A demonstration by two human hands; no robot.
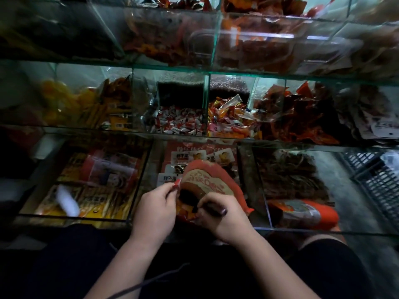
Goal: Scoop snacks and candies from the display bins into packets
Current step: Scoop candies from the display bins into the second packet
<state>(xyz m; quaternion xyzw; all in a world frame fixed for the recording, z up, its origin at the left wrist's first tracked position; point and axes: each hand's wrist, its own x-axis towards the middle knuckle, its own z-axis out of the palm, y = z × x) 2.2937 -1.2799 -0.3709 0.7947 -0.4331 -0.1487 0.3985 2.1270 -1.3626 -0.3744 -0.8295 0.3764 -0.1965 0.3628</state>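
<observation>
We see a red packet (pixel 211 182) with a pale printed label held low in the middle of the frame, over the lower middle glass bin (pixel 141 182). The left hand (pixel 155 206) has a narrow grip: thumb and fingertip pinch the packet's left rim and hold its mouth open. The right hand (pixel 224 216) curls its grip around a dark handle (pixel 213 209) at the packet's mouth. We cannot tell what is on the handle's far end. Orange pieces show at the packet's lower edge.

Behind the packet, white-labelled snack packs (pixel 183 156) lie in that same bin. On the shelf above, at the centre of the frame, sit red-and-white wrapped candies (pixel 179 124), with orange wrapped candies (pixel 228 119) in the next compartment to the right. In the lower right bin we see brown strips (pixel 291 173) and a second red packet (pixel 302 212) lying on its side. The lower left bin holds yellow packs (pixel 90 186). A dark crate (pixel 375 178) stands at the right edge.
</observation>
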